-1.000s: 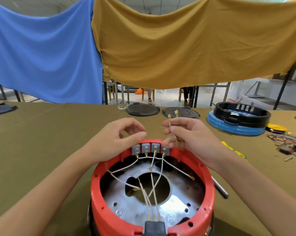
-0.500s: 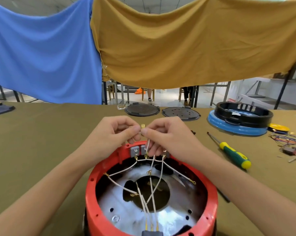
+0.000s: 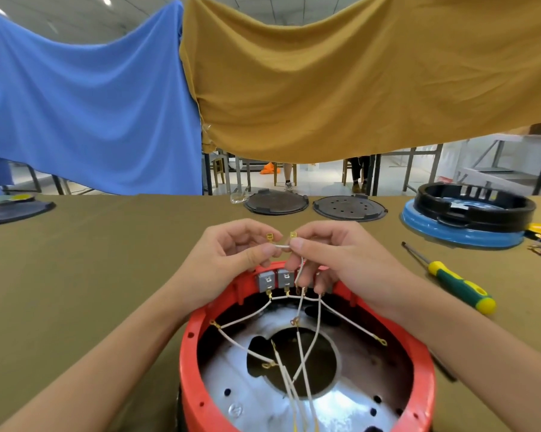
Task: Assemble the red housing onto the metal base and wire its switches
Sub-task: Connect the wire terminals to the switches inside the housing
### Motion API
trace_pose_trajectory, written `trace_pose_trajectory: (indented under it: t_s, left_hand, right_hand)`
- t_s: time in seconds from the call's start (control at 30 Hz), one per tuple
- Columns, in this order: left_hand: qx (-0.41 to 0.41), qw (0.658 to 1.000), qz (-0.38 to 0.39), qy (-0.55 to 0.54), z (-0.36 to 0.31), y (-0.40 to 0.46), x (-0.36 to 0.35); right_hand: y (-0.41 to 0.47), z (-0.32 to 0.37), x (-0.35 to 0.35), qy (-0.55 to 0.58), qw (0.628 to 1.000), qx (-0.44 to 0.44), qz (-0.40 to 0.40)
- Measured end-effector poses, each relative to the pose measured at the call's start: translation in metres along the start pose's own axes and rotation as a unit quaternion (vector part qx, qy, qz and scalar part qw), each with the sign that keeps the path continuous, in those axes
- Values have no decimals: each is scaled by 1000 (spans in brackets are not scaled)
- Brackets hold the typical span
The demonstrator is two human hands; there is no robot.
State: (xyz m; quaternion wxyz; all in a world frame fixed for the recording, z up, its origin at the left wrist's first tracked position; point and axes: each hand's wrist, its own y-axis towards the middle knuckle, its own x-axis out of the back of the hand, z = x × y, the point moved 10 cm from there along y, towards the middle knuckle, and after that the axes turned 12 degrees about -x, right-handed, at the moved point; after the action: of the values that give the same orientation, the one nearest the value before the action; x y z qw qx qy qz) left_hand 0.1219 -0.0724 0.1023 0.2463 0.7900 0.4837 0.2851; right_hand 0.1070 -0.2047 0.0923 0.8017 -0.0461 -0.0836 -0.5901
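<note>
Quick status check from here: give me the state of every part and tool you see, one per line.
Left hand: pinching the short white wire.
Right hand: pinching the same wire.
Short white wire: held above the switches, both brass terminals free.
Red housing: seated on the metal base.
Switches: mounted, lower tabs wired.
Screwdriver: lying on table, untouched.

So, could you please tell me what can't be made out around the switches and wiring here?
- Head view: the right hand hides the right-most switches on the red housing.
- The housing's near rim and the white wires' lower ends are cut off by the bottom edge.
- The terminals are too small to show their fit.
</note>
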Motion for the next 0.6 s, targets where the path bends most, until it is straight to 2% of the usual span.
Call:
trace_pose_trajectory:
  t_s: [0.17, 0.4, 0.6]
  left_hand:
    - [-11, 1000, 16, -4, -2, 0, -3]
    - [-26, 999, -14, 18, -2, 2, 4]
    - [-30, 998, -31, 37, -1, 2, 8]
  right_hand:
    - [1, -3, 1, 13, 1000, -8, 16]
    - [-2, -2, 2, -6, 1000, -7, -6]
    - [-7, 10, 3, -134, 987, 55, -62]
